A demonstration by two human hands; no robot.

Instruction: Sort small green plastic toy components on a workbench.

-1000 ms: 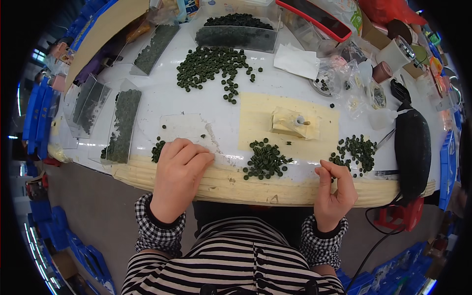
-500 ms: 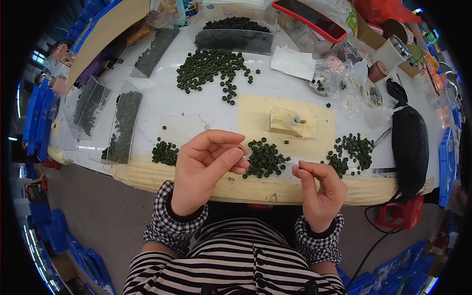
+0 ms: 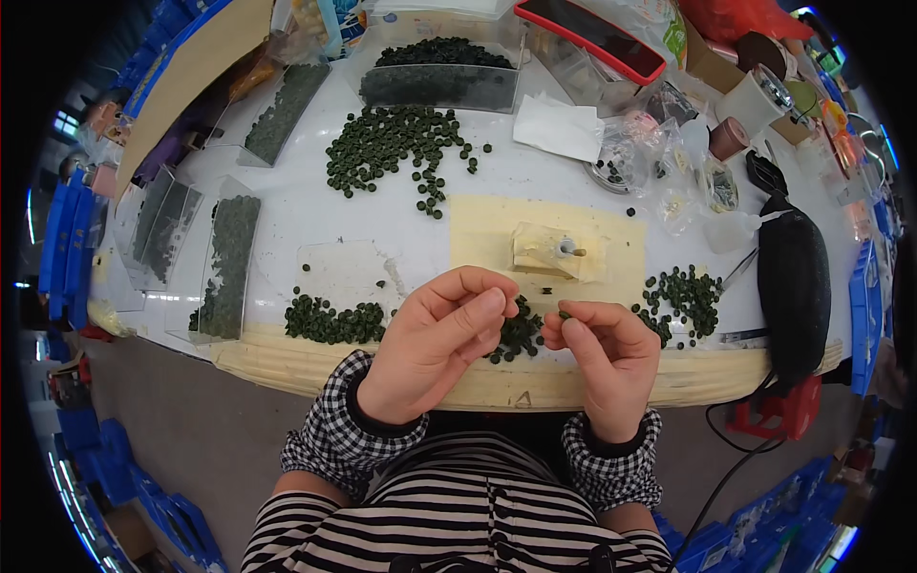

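My left hand point(image 3: 435, 349) is closed in a pinch above the table's front edge; what its fingertips hold, if anything, is hidden. To its right, my right hand point(image 3: 609, 358) pinches a small dark green disc point(image 3: 564, 315) between thumb and forefinger. The fingertips of both hands are close but apart. Beneath and between them lies a pile of dark green discs point(image 3: 521, 332), partly covered by the left hand. Beyond it, a wrapped block with a short peg point(image 3: 554, 253) sits on a yellow sheet point(image 3: 478, 229). One loose small disc-like piece point(image 3: 546, 291) lies in front of the block.
More discs form a left pile point(image 3: 332, 321), a right pile point(image 3: 686, 296) and a far spread point(image 3: 392, 143). Clear boxes of discs point(image 3: 227, 267) stand at left, another bin point(image 3: 439, 86) at back. A red-cased phone point(image 3: 592, 38), white tissue point(image 3: 557, 129) and black pouch point(image 3: 795, 286) lie around.
My left hand has moved right, nearer to my right hand, and now covers part of the middle pile. More of the left pile shows. The view has shifted slightly.
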